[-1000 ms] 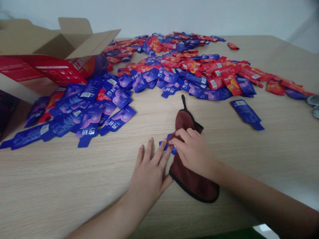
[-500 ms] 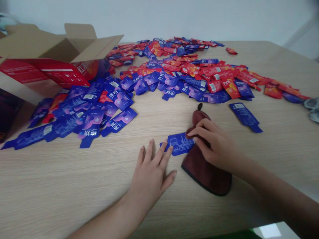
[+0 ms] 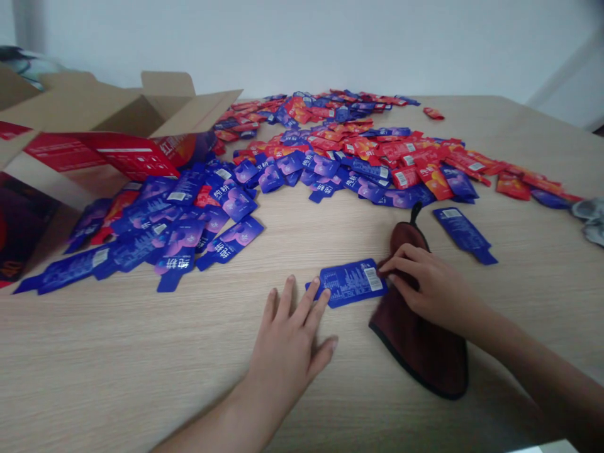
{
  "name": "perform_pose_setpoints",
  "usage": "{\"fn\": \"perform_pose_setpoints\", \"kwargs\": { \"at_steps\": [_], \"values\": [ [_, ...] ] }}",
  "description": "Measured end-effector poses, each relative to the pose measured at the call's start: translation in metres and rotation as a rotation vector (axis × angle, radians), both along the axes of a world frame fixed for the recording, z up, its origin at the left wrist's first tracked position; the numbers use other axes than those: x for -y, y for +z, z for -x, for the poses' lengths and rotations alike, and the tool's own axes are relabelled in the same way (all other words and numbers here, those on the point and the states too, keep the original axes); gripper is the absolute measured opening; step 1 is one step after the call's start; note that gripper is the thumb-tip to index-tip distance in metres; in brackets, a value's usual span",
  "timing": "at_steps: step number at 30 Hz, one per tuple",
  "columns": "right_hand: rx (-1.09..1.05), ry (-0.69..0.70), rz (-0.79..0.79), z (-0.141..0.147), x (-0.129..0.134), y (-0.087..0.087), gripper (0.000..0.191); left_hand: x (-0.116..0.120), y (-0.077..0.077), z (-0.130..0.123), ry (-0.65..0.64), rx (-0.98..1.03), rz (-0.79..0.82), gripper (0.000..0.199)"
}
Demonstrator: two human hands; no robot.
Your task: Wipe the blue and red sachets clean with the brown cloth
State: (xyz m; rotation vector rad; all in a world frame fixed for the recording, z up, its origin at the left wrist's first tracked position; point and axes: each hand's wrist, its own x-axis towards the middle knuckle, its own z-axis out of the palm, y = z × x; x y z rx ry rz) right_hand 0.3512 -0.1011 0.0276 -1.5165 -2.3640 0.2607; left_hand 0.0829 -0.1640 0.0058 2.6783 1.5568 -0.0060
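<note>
A blue packet point(image 3: 350, 281) lies flat on the table, its printed side with a white barcode facing up. My left hand point(image 3: 290, 333) has its fingers spread, two fingertips resting on the packet's narrow left end. My right hand point(image 3: 427, 283) pinches a dark red cloth piece point(image 3: 425, 349) with black edging and a small black loop at its top. The cloth lies just right of the packet, beside its barcode end. Another blue packet point(image 3: 463, 234) lies beyond my right hand.
Blue packets point(image 3: 177, 242) are heaped at the left, beside an open cardboard box point(image 3: 136, 151). A long pile of red and blue packets point(image 3: 377, 151) stretches across the back of the table point(image 3: 189, 358). Grey objects point(image 3: 589, 217) sit at the right edge.
My right hand has moved right with the cloth, uncovering the packet's barcode end. My left hand keeps its place on the packet. The view has tilted up slightly.
</note>
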Motion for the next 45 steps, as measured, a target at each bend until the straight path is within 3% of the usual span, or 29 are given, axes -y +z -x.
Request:
{"fn": "perform_pose_setpoints", "kwargs": {
  "at_steps": [4,9,16,19,23,28,31,34,39,42,45],
  "values": [
    [-0.151,0.034,-0.089,0.036,0.006,0.012,0.017,0.001,-0.001,0.000,0.004,-0.004,0.004,0.068],
    [-0.002,0.211,-0.023,0.071,0.021,0.001,0.021,-0.001,-0.001,0.002,-0.007,-0.027,0.003,0.068],
    [-0.130,0.104,0.053,0.017,0.013,-0.016,0.024,0.005,-0.007,0.000,0.016,0.013,-0.077,0.074],
    [-0.188,0.102,0.036,0.007,0.006,-0.017,0.024,0.002,-0.016,0.001,0.114,0.003,-0.163,0.081],
    [-0.201,0.159,0.012,0.025,-0.009,-0.013,0.026,-0.028,-0.023,0.025,0.377,-0.064,-0.262,0.080],
    [-0.200,0.238,-0.026,0.050,-0.037,-0.001,0.028,-0.087,-0.021,0.084,0.688,-0.139,-0.294,0.076],
    [-0.232,0.206,-0.055,0.042,-0.051,0.004,0.027,-0.114,-0.021,0.112,0.746,-0.132,-0.290,0.075],
    [-0.265,0.122,-0.077,0.014,-0.058,0.003,0.024,-0.126,-0.015,0.121,0.755,-0.111,-0.317,0.072],
    [-0.323,-0.088,-0.112,-0.049,-0.055,-0.007,0.017,-0.129,0.012,0.095,0.602,-0.087,-0.420,0.048],
    [-0.381,-0.177,-0.156,-0.074,-0.052,-0.015,0.015,-0.148,0.026,0.050,0.418,-0.064,-0.396,0.038],
    [-0.431,-0.210,-0.177,-0.081,-0.049,-0.020,0.014,-0.185,0.035,-0.014,0.134,-0.026,-0.353,0.040]
  ]
}}
